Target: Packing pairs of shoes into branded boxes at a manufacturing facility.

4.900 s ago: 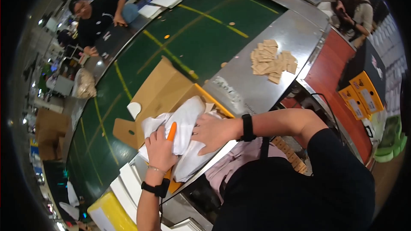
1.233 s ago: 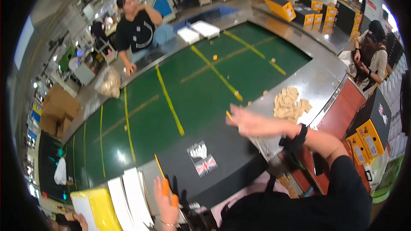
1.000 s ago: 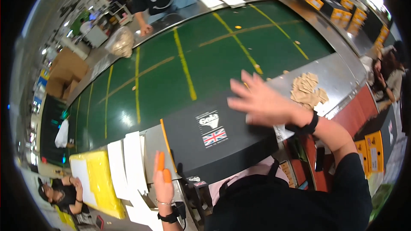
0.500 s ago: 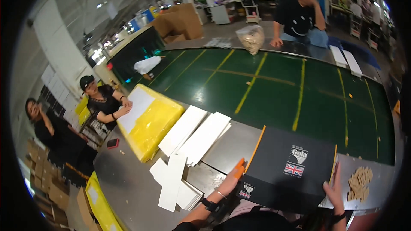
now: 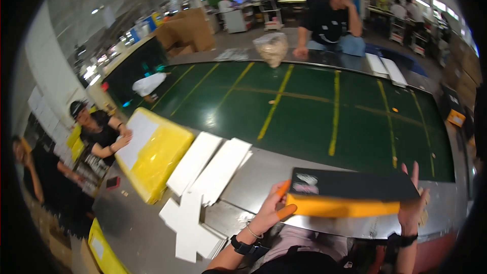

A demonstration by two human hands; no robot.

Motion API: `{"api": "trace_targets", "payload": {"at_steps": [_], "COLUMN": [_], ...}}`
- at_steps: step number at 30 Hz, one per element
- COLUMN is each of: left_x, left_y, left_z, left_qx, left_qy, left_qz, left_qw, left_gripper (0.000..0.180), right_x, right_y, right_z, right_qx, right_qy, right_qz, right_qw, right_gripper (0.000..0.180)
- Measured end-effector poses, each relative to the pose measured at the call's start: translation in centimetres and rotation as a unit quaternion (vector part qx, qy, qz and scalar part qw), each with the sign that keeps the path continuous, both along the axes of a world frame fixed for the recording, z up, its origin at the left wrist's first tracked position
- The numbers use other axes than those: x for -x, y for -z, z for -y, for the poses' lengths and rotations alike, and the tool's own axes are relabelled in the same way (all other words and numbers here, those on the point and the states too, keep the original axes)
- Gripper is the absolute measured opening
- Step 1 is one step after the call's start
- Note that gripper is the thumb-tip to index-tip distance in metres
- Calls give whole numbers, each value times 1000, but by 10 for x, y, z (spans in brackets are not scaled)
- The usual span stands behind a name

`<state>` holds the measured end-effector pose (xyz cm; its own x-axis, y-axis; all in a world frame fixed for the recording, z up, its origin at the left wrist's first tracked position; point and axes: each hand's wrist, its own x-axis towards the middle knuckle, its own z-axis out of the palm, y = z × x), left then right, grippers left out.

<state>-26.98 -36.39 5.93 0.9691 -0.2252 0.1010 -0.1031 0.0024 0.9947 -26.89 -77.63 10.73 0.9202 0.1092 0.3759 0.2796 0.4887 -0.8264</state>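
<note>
A black and orange shoebox (image 5: 350, 185) is held up between my hands over the near edge of the metal table. Its black face is uppermost and a bright orange side faces me. My left hand (image 5: 268, 212) grips the left end, with orange covers on the thumb and a finger. My right hand (image 5: 413, 208) presses on the right end, its fingers pointing up and away. To the left lie stacks of white card sheets (image 5: 223, 167) and several loose white card pieces (image 5: 190, 226).
Beyond is a green conveyor belt (image 5: 304, 116) with yellow lines. A yellow wrapped bundle (image 5: 157, 157) lies at the left, touched by a co-worker (image 5: 96, 132). Another person (image 5: 332, 20) sits across the belt beside a bag of tan pieces (image 5: 271, 48). A red-edged phone (image 5: 113, 182) lies at left.
The shoebox has turned between my hands: its large printed black face was toward me, and now an orange side shows. The view has shifted somewhat to the right.
</note>
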Motion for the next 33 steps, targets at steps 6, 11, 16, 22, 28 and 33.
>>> {"api": "trace_targets", "payload": {"at_steps": [6,11,16,22,28,33], "left_x": [-62,-81,-105,-98,-70,-51], "left_y": [-35,-101,-93,-109,-97,-106], "left_z": [15,65,82,83,32,34], "left_qx": [-312,-547,-682,-675,-467,-409], "left_qy": [-97,-109,-238,-194,-96,-99], "left_qz": [218,183,188,137,94,142], "left_qw": [920,809,665,699,874,896], "left_gripper": [72,45,60,57,29,30], "right_x": [-43,-48,-40,-42,-31,-35], "right_y": [-1,-21,-37,-31,-32,-33], "right_z": [-12,5,4,-5,-3,-11], "right_qx": [172,-27,-39,27,45,77], "right_qy": [126,22,15,50,37,98], "right_qz": [-138,-235,-262,-238,-198,-180], "right_qw": [967,971,964,969,978,976], "right_gripper": [72,68,78,81,67,60]}}
